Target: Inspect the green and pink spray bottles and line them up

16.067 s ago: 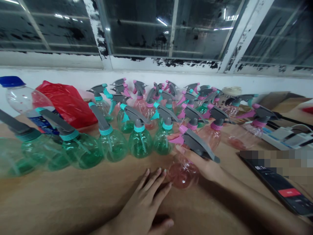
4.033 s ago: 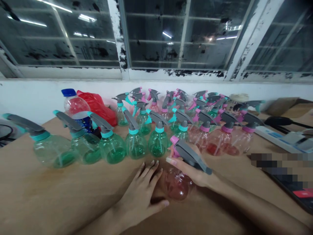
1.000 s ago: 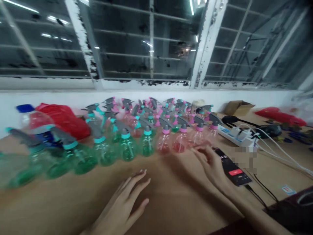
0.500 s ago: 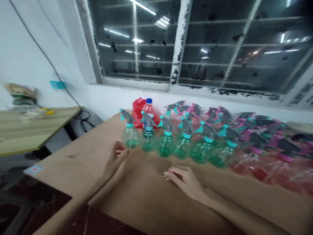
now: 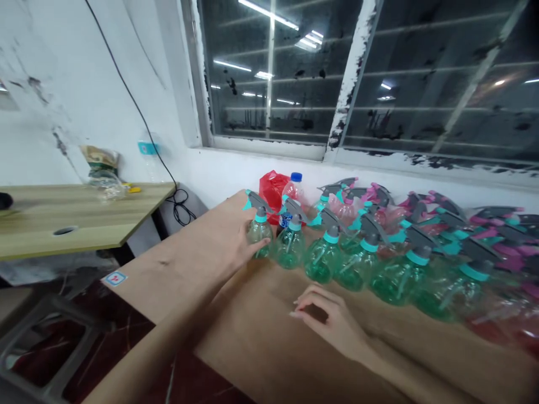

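Observation:
My left hand (image 5: 249, 247) reaches to the leftmost green spray bottle (image 5: 259, 229), which has a grey trigger and teal collar. Its fingers wrap the bottle's lower left side. My right hand (image 5: 330, 320) rests on the brown table (image 5: 261, 336), fingers curled loosely downward, holding nothing I can see. Several more green spray bottles (image 5: 322, 259) stand in a row to the right. Pink-topped spray bottles (image 5: 497, 235) crowd behind and further right.
A red plastic bag (image 5: 272, 191) and a blue-capped drink bottle (image 5: 292, 193) stand behind the row by the white wall. A second wooden desk (image 5: 76, 219) with a bag on it stands at left. A black cable hangs on the wall. The floor gap lies lower left.
My left hand has moved forward and closed around the leftmost green bottle. The view has swung further left. My right hand stays resting on the table.

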`<state>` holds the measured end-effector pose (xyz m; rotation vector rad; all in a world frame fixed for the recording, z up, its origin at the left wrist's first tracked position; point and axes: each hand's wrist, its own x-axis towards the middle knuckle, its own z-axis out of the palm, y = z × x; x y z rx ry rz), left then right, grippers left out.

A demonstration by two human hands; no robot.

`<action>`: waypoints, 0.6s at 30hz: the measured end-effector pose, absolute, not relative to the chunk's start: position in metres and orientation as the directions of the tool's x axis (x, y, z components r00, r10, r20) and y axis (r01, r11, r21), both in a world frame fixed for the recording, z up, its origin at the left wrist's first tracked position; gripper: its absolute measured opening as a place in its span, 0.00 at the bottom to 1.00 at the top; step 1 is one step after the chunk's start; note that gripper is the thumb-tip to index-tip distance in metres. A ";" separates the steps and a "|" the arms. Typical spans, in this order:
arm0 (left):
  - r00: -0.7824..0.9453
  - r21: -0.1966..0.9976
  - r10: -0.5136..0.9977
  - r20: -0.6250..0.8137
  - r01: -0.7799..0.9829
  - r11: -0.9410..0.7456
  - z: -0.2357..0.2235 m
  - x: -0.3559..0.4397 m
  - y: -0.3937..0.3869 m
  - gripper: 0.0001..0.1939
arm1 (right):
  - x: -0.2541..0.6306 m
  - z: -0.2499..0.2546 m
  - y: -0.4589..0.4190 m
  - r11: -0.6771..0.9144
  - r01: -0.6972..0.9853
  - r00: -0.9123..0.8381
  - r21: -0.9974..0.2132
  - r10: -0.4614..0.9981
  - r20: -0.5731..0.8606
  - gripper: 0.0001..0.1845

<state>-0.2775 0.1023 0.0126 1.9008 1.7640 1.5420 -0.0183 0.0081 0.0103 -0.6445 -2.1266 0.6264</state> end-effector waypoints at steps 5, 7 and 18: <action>-0.147 0.663 0.821 0.551 0.675 -0.324 0.020 -0.271 0.055 0.28 | 0.007 0.008 0.010 0.771 0.283 -0.527 -0.570 0.622 0.579 0.04; -0.102 0.654 0.841 0.532 0.680 -0.332 0.021 -0.260 0.029 0.31 | 0.019 0.010 0.010 0.795 0.309 -0.528 -0.522 0.600 0.601 0.05; 0.258 0.652 0.908 0.330 0.634 -0.417 0.043 -0.115 -0.047 0.32 | 0.074 0.042 -0.002 0.627 0.315 -0.449 -0.712 0.760 0.470 0.35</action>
